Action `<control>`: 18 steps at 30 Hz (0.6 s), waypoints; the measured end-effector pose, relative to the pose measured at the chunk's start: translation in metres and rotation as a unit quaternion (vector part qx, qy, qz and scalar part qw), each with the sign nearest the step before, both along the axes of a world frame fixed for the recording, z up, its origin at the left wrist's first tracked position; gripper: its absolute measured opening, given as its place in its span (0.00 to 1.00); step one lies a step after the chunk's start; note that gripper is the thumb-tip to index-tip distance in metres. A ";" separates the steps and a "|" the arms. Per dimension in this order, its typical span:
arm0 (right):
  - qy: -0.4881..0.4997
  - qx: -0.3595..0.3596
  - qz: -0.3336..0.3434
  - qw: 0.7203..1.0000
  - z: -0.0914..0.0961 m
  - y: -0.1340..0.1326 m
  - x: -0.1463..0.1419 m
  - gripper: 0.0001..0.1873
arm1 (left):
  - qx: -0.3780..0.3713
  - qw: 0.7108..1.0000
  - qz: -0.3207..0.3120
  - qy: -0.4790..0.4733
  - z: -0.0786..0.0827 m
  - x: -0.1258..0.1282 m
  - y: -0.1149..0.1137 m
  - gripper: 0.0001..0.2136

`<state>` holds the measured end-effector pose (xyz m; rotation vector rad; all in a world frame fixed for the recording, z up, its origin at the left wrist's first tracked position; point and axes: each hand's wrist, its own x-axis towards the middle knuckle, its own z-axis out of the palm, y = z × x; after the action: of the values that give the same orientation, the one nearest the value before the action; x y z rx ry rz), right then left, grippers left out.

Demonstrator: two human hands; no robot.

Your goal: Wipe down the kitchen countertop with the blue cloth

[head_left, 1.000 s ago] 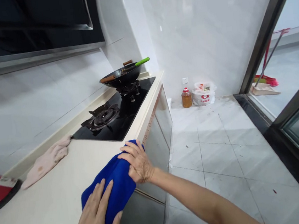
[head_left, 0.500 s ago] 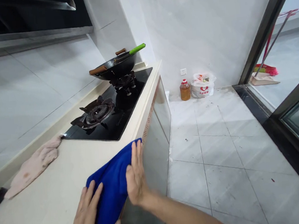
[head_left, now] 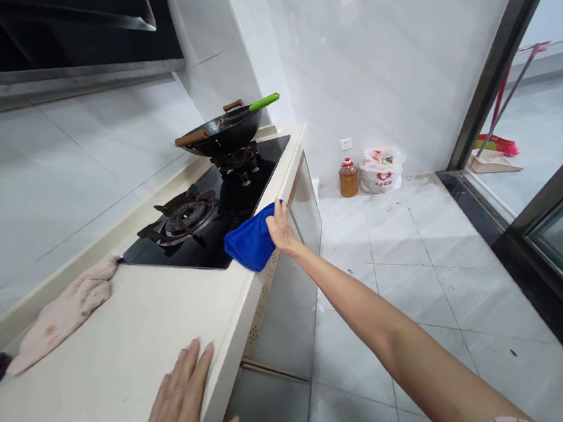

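1. the blue cloth (head_left: pixel 248 242) lies across the front edge of the desk (head_left: pixel 156 311), beside the near front corner of the black stove (head_left: pixel 235 208), and overlaps a little of its glass.
2. the right grip (head_left: pixel 281 228) touches the outer end of the cloth at the desk's front edge, so most of the fabric lies to the left of the fingers, toward the stove.
3. the right fingers are close together over the cloth; whether they clamp it or only press it, i cannot tell.
4. the left grip (head_left: pixel 174 410) is spread, palm down on the desk, thumb apart at the front edge; it is well apart from the cloth, nearer the camera.
5. a pink cloth (head_left: pixel 64 316) lies by the wall side of the desk.
6. a wok (head_left: pixel 228 137) sits on the far burner.
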<state>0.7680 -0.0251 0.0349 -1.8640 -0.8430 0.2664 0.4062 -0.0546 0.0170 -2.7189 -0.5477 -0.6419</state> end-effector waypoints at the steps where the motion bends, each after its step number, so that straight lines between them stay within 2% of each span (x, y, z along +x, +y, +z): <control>1: -0.014 -0.028 -0.005 1.000 0.005 -0.001 0.002 0.37 | -0.001 1.000 0.001 -0.002 -0.001 0.000 0.000 0.37; 4: -0.027 -0.065 -0.010 0.997 0.013 -0.006 -0.010 0.37 | -0.006 1.000 0.004 -0.015 -0.001 0.000 -0.002 0.38; 7: -0.016 -0.068 -0.009 0.998 0.012 -0.014 -0.043 0.37 | -0.033 0.999 0.020 -0.031 -0.002 0.000 -0.003 0.39; 11: -0.063 -0.069 -0.006 0.996 0.002 -0.033 -0.102 0.37 | -0.112 0.991 0.048 -0.059 -0.006 -0.002 -0.003 0.39; 14: -0.126 -0.059 0.015 0.990 -0.010 -0.052 -0.151 0.37 | -0.180 0.977 0.042 -0.108 -0.008 -0.003 -0.004 0.37; 18: -0.195 -0.027 0.048 0.979 -0.025 -0.077 -0.213 0.37 | -0.252 0.938 0.047 -0.233 -0.004 -0.013 -0.012 0.32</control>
<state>0.5547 -0.1023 0.0094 -1.9612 -1.2036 -0.0216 0.3935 -0.0670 0.0131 -2.9674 -1.0776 -1.2888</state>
